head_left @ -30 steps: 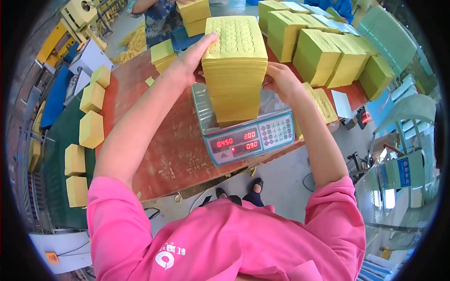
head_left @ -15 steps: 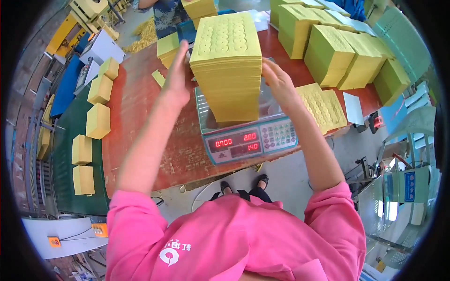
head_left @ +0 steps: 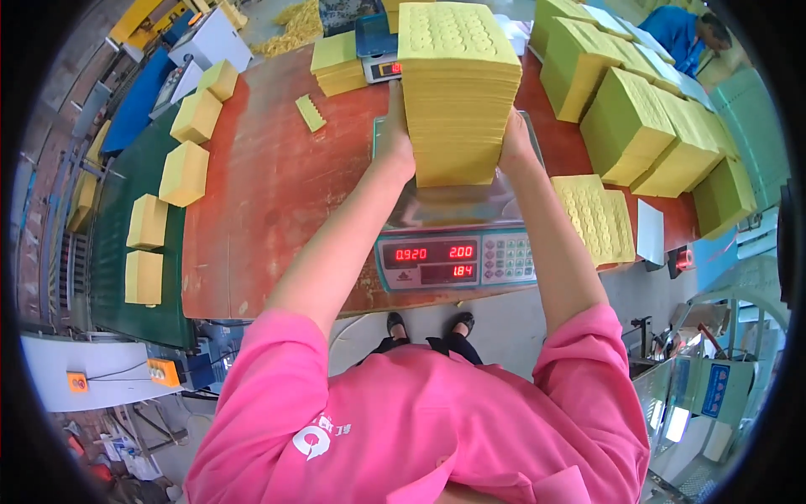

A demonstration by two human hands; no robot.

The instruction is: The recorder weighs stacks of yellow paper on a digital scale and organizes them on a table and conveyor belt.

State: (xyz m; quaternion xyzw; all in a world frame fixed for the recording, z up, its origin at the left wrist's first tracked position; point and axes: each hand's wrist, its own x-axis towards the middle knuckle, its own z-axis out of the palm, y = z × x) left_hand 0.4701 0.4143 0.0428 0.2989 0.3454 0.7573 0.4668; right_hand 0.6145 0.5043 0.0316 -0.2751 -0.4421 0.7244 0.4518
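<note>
Your left hand (head_left: 399, 141) and right hand (head_left: 515, 144) are facing each other, parted about as wide as the tall yellow stack (head_left: 457, 109) they are clasping by its lower sides; your fingers are mostly hidden, so I cannot tell how they are curling. The stack is standing upright over the back of the scale (head_left: 453, 262); whether its base is touching the pan, I cannot tell. You should be pressing evenly from both sides, low down, so that no layers are slipping and the top is not leaning. Outward, yellow sheets (head_left: 594, 220) are lying right of the scale on the red table (head_left: 269, 193), so be leaving them room; taller yellow blocks (head_left: 625, 126) are standing beyond.
</note>
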